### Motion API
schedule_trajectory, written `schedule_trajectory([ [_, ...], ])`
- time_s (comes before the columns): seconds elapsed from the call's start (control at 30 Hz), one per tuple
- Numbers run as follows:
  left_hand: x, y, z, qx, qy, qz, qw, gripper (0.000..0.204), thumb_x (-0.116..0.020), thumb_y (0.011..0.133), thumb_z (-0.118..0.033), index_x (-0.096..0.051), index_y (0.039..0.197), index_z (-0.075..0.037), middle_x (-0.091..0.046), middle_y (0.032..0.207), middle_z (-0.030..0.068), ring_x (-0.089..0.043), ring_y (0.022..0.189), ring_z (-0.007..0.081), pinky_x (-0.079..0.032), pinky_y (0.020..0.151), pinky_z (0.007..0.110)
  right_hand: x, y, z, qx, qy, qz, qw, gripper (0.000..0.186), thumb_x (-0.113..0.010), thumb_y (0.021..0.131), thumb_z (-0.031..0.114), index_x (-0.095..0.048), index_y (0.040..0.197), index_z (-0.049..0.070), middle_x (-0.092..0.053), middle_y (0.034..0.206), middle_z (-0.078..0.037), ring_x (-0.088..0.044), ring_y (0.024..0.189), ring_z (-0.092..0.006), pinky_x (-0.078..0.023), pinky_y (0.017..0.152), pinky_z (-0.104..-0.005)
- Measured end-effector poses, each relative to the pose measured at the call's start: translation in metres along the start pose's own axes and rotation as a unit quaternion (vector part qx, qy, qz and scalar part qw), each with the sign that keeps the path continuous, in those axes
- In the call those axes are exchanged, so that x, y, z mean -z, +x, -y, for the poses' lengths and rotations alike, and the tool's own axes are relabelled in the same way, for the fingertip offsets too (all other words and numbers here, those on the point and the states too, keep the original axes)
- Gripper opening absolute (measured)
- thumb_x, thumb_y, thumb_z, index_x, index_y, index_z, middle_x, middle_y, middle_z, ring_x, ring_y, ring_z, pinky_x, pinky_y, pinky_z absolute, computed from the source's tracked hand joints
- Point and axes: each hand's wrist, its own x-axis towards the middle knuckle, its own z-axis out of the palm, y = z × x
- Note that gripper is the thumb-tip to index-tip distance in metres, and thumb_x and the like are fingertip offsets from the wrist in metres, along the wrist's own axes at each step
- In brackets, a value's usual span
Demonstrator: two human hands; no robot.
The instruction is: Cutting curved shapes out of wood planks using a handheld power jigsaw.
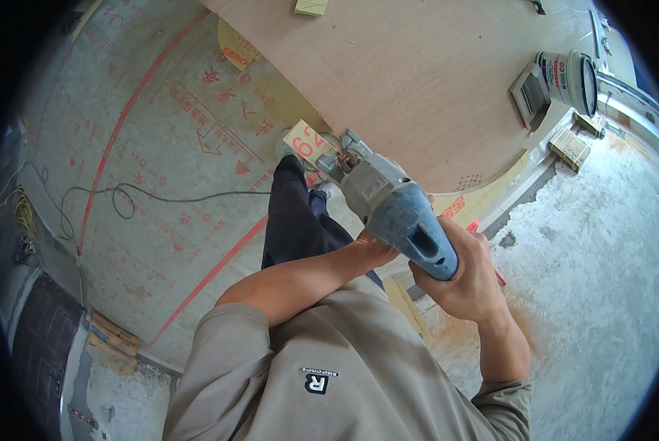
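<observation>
A blue and grey power tool, by its forked metal foot a jigsaw (395,209), is held in front of my chest with its head pointing away to the far left. My right hand (469,275) is closed around the blue rear end of its body. Reaching across from the left, my left hand (377,248) grips the body from below, its fingers mostly hidden behind the tool. Beside the tool's foot is a small yellowish board piece (309,142) with red print; whether they touch I cannot tell.
A large wooden sheet (432,66) with a curved near edge lies ahead. A white bucket (568,79) stands at the far right, near a boxy grey item (529,97). A dark cord (175,197) loops over the printed floor covering (145,257) at left. My legs (292,213) are close under the tool.
</observation>
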Motion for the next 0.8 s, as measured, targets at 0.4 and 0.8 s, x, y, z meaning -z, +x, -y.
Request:
schedule_trajectory([
  [0.4, -0.001, -0.003, 0.006, -0.058, 0.343, 0.071, 0.935, 0.060, -0.038, 0.112, -0.043, -0.036, 0.159, -0.007, -0.044, 0.159, 0.0111, -0.043, 0.147, 0.0244, -0.032, 0.128, 0.042, -0.007, 0.027, 0.010, -0.004, -0.050, 0.033, 0.998, 0.032, -0.073, 0.075, 0.005, -0.064, 0.106, 0.000, -0.066, 0.080, -0.017, -0.071, 0.074, -0.0355, -0.056, 0.074, -0.0389],
  [0.8, 0.041, 0.007, 0.016, 0.051, -0.201, -0.015, 0.978, 0.056, -0.046, 0.111, -0.028, -0.039, 0.159, -0.001, -0.043, 0.160, 0.0138, -0.043, 0.148, 0.0242, -0.032, 0.127, 0.042, -0.007, 0.031, 0.016, -0.008, -0.061, 0.040, 0.997, 0.032, -0.073, 0.072, 0.005, -0.064, 0.103, 0.000, -0.066, 0.078, -0.017, -0.070, 0.070, -0.0379, -0.055, 0.070, -0.0391],
])
